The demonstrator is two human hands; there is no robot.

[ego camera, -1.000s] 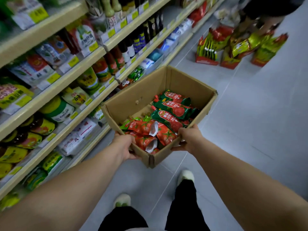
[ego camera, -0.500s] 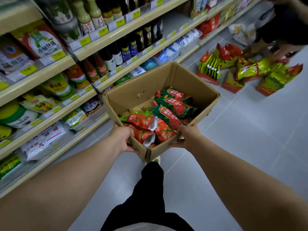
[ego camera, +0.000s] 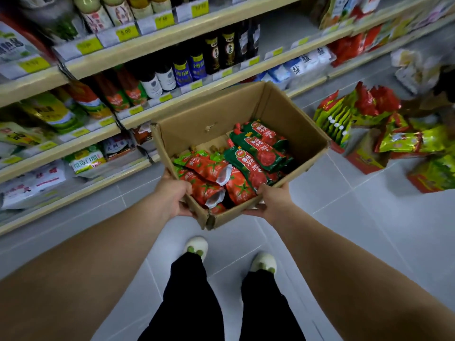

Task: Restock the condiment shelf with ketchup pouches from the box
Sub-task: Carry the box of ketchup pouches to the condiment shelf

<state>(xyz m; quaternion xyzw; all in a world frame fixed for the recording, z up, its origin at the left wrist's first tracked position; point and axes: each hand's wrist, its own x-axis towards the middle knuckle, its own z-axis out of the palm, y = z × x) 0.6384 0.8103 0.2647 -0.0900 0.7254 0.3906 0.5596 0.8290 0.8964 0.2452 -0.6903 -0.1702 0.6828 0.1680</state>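
Ketchup pouches [ego camera: 258, 153] lie in the box [ego camera: 290, 114]; my left hand [ego camera: 172, 195] and right hand [ego camera: 275, 200] each grip a near wall

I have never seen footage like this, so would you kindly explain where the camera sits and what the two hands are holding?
There is no machine here: a person wears a camera on the head, so the single picture looks forward and down past their own arms. The left hand and right hand grip the near corner of an open cardboard box, one on each side, holding it above the tiled floor. Inside lie ketchup pouches, red ones nearer and green-and-red ones farther. To the left run store shelves with bottles and bags. On the floor to the right lie green and red snack packs. The person's shoes show below.
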